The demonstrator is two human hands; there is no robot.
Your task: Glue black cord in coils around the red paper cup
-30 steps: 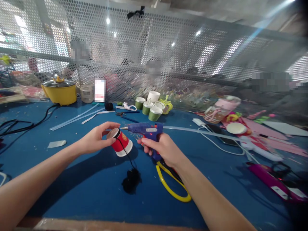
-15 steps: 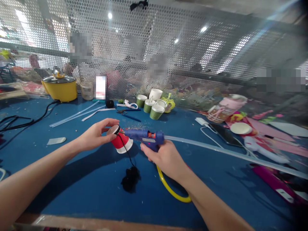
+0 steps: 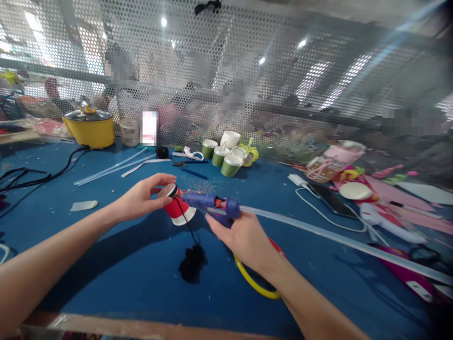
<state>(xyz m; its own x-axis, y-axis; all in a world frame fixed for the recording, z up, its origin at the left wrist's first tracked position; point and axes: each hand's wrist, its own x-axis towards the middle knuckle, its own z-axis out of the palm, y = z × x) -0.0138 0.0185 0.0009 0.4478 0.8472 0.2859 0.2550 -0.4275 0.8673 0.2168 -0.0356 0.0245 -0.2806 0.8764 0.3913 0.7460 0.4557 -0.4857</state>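
My left hand (image 3: 150, 193) grips a red and white paper cup (image 3: 179, 211) by its narrow end, tilted over the table. Black yarn rings that end, and a strand hangs down to a dark yarn ball (image 3: 192, 263) on the tabletop. In my right hand (image 3: 247, 236) is a blue hot glue gun (image 3: 212, 204), its nozzle at the yarn-wrapped edge of the cup; whether it touches cannot be made out. A long clear glue stick (image 3: 304, 226) sticks out of the gun's back. Beneath my right wrist lies a yellow tube-like loop (image 3: 253, 281).
Small green and white cups (image 3: 231, 164) stand at the back beside pliers (image 3: 191, 169). A yellow electric pot (image 3: 90, 130) and a glass jar (image 3: 130, 132) are back left. On the right lie a dark phone (image 3: 332, 200), cables and a purple power strip (image 3: 406, 274). Perforated metal rises behind.
The glue gun has tipped slightly, its back end lower and its nozzle still by the cup's edge. My left hand and the cup stay almost where they were.
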